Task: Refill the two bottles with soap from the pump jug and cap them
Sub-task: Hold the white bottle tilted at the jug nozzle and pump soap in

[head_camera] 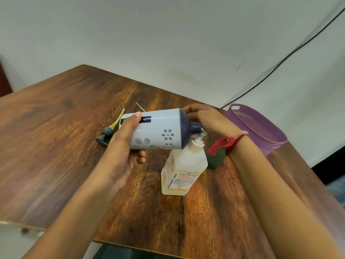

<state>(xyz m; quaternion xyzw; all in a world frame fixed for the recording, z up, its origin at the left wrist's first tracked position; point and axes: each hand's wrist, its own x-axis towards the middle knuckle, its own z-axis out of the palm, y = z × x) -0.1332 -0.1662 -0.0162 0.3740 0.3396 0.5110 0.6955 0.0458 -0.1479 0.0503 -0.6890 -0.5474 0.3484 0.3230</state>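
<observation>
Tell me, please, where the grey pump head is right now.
In the head view, the grey pump head lies on the wooden table, left of centre, beside the left hand gripping the white bottle.

You have soft, even light; a warm sheen lies on the glossy brown wood-grain counter (186, 217). Your view bends at the edges, and the whole picture is slightly soft.

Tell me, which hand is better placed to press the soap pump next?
Right. The right hand curls over the pump jug's top; the left hand grips the floral bottle, neck at the spout.
</observation>
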